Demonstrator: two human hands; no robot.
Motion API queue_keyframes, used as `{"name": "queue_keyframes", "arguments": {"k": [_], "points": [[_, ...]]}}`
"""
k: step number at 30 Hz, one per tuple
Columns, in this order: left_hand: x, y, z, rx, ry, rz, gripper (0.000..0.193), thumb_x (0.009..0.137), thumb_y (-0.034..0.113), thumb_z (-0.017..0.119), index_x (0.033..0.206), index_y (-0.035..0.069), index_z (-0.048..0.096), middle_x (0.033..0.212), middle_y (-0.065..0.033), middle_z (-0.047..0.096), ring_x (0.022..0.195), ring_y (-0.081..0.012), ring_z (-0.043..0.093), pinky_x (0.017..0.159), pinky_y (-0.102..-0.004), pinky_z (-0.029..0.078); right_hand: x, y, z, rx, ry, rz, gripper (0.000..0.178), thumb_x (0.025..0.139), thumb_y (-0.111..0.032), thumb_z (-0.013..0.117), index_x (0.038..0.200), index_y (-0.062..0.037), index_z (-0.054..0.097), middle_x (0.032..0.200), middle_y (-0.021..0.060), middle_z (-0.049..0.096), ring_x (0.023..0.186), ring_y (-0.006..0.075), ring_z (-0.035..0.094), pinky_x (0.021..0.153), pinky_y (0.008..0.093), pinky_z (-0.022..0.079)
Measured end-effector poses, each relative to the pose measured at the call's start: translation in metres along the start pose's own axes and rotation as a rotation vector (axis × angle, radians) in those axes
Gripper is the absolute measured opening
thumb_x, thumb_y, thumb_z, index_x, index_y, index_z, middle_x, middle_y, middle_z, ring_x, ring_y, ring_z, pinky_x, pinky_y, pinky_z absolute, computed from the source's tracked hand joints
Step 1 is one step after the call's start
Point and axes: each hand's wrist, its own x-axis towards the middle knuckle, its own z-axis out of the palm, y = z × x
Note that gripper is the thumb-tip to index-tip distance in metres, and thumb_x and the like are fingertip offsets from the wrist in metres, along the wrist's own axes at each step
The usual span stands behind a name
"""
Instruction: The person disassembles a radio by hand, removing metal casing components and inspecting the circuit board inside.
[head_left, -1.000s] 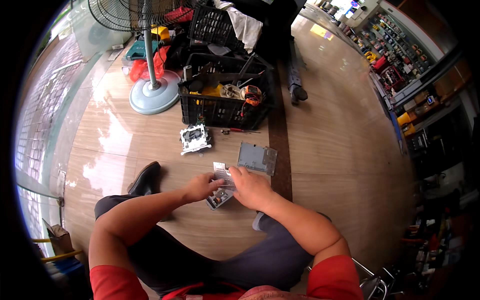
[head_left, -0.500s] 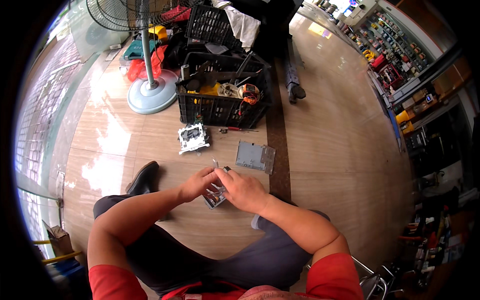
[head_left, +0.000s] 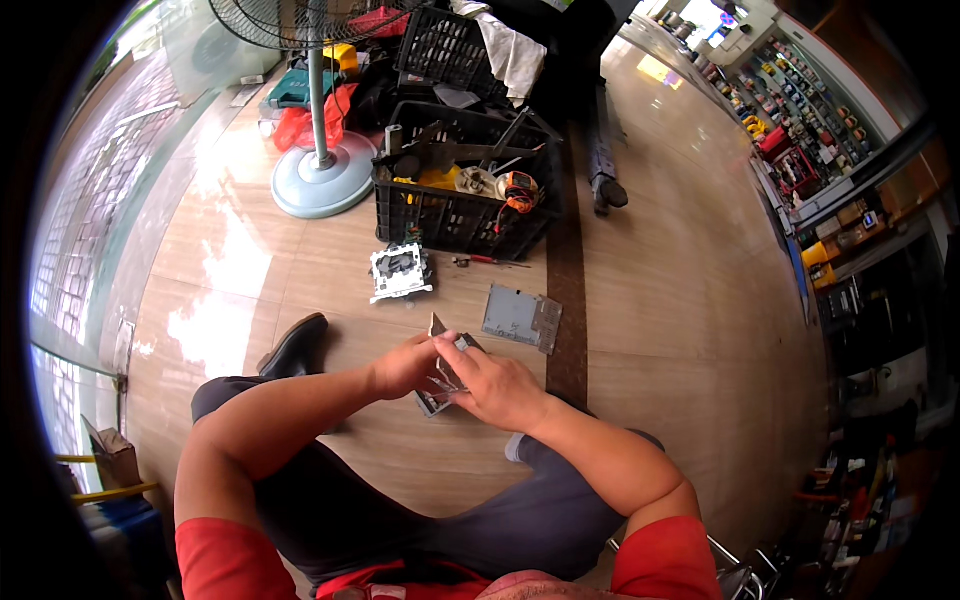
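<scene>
Between my knees, both hands grip a thin, angled metal part [head_left: 446, 366] with shiny bent edges. My left hand [head_left: 405, 367] closes on its left side, and my right hand [head_left: 505, 388] curls over its right side, thumb pointing up toward my left hand. Beneath them shows the corner of a small open metal housing [head_left: 432, 404], mostly covered by my hands; whether the two are joined I cannot tell. Farther off on the floor lie a white frame with a black mechanism [head_left: 400, 274] and a flat grey metal cover [head_left: 512, 312].
A black plastic crate [head_left: 465, 215] full of tools stands ahead, with a red-handled screwdriver [head_left: 490, 261] lying before it. To its left is a standing fan's round base [head_left: 322, 185]. A black boot [head_left: 298, 345] rests at left, and stocked shelves [head_left: 805, 95] line the far right.
The metal part has turned in my hands, so more of its flat face shows above my thumbs. My right fingers have spread a little along it. The whole view has shifted slightly.
</scene>
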Motion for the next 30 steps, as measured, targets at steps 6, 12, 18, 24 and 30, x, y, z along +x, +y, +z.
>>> {"name": "queue_keyframes", "arguments": {"k": [6,12,18,24,30], "points": [[-0.005,0.005,0.013,-0.045,0.069,0.046,0.061,0.098,0.045,0.056,0.140,0.004,0.040,0.121,-0.0155,0.059,0.106,-0.0286,0.063,0.079,-0.0443,0.058,0.000,0.002,0.005,0.079,-0.017,0.039,0.084,0.078,-0.021,0.079,0.148,-0.0074,0.035,0.108,0.0140,0.061,0.089,0.0316,0.068,0.073,0.0409,0.056],[-0.005,0.005,0.011,0.168,0.195,0.067,0.055,0.094,0.031,0.064,0.135,0.003,0.041,0.109,-0.0177,0.061,0.091,-0.0247,0.066,0.065,-0.0389,0.061,0.005,0.001,-0.003,0.142,0.235,0.085,0.050,0.086,-0.019,0.072,0.131,-0.0062,0.053,0.107,0.0145,0.063,0.092,0.0333,0.066,0.074,0.0406,0.055],[-0.010,0.011,0.019,0.319,0.189,0.021,0.068,0.091,0.026,0.070,0.143,0.004,0.032,0.104,-0.0193,0.061,0.084,-0.0233,0.067,0.058,-0.0356,0.060,0.007,0.017,-0.001,0.297,0.382,0.114,0.012,0.092,-0.009,0.062,0.099,-0.0001,0.065,0.099,0.0154,0.064,0.088,0.0327,0.065,0.075,0.0390,0.052],[-0.012,0.017,0.016,-0.081,0.055,0.095,0.076,0.095,0.041,0.065,0.151,0.008,0.026,0.121,-0.0180,0.057,0.095,-0.0335,0.067,0.071,-0.0473,0.059,0.007,0.016,-0.015,0.363,0.415,0.199,0.012,0.095,-0.007,0.061,0.100,0.0018,0.068,0.090,0.0108,0.064,0.076,0.0230,0.062,0.070,0.0297,0.050],[-0.012,0.024,0.013,-0.149,-0.171,0.122,0.070,0.097,0.059,0.051,0.144,0.007,0.040,0.121,-0.0157,0.061,0.098,-0.0320,0.068,0.072,-0.0430,0.059,-0.001,0.025,-0.019,1.327,0.258,0.380,0.013,0.099,-0.012,0.060,0.105,-0.0010,0.066,0.083,0.0026,0.065,0.066,0.0090,0.056,0.058,0.0237,0.044]]}}
